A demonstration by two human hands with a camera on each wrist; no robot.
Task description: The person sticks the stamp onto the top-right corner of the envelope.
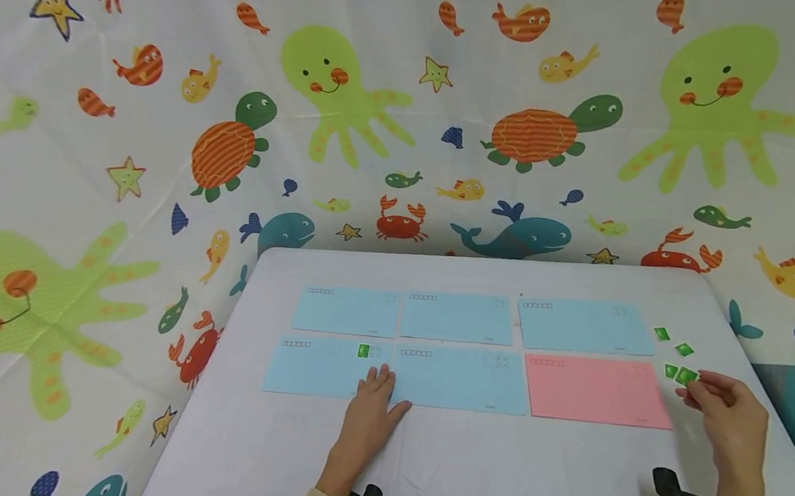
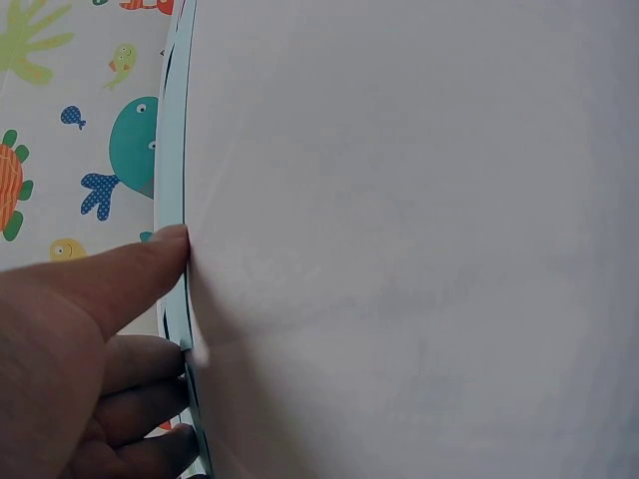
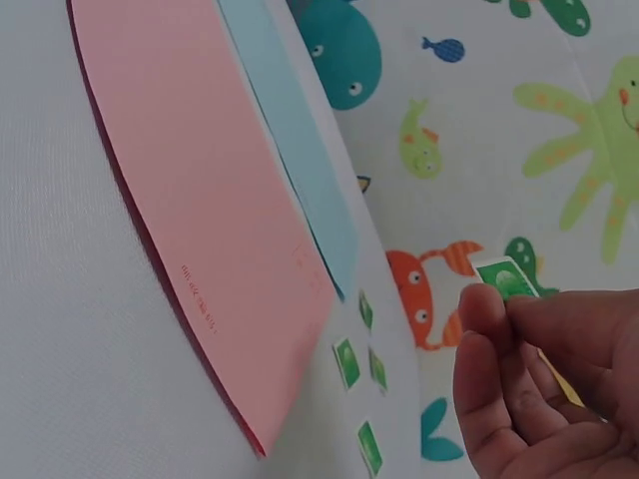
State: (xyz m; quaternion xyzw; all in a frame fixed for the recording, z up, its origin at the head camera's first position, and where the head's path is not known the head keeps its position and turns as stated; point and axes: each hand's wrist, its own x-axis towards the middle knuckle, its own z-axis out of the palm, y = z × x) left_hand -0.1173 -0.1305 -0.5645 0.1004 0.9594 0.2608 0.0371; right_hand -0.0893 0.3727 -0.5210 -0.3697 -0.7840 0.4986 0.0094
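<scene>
My right hand (image 1: 734,417) pinches a small green postage stamp (image 3: 504,276) between thumb and forefinger, beyond the right end of the pink envelope (image 1: 597,390). Several more green stamps (image 3: 346,364) lie on the white table beside that envelope. My left hand (image 1: 369,411) rests with fingers extended on the lower-left blue envelope (image 1: 312,372), its thumb over the neighbouring blue envelope (image 1: 459,384). One green stamp (image 1: 363,350) sits near the upper right corner of the lower-left envelope, just above the left fingertips.
Three blue envelopes form the back row: left (image 1: 345,314), middle (image 1: 457,319) and right (image 1: 585,328). The white table (image 1: 460,481) ends at the right beyond the loose stamps. A cloth (image 1: 458,85) printed with sea animals hangs behind and around it.
</scene>
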